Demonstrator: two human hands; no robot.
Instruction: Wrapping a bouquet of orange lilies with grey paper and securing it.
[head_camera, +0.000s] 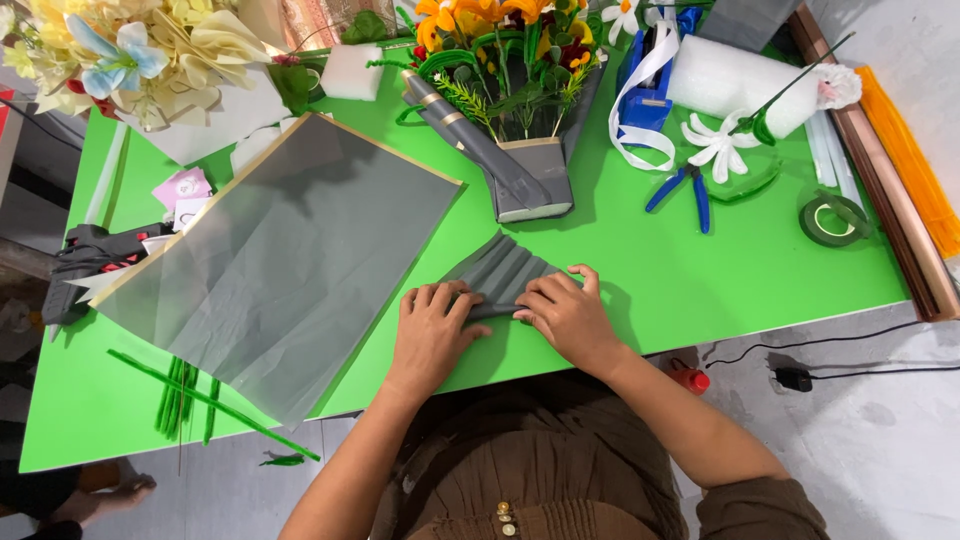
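- Overhead view from a head cam: a person in a brown top sits at a bright green table (640, 270).
- Both hands rest on a small grey sheet folded into fan pleats (500, 272), lying near the table's front edge, centre.
- Left hand (432, 325) lies flat, fingers spread a little, pressing the pleats' near end; it grips nothing, just holds the paper down.
- Right hand (568, 315) has fingers curled, tips pinching the narrow gathered end of the pleats.
- Progress, as I judge it: pleats already formed & fanning out toward the back; the gathered end is pinched but no tie or tape is visible on it, so fixing seems left.
- To the left, a big grey sheet with a gold edge (290, 260) lies flat, unfolded, touching the pleated piece's left side.
- Behind, a grey-wrapped bouquet of orange flowers (510, 120) looks finished.
- Right side: blue pliers (690, 190), a roll of green tape (832, 220), white foam roll (735, 80), all apart from the hands.
- Front left: loose green stems (185, 395); a black glue gun (85, 262) at the far left edge.
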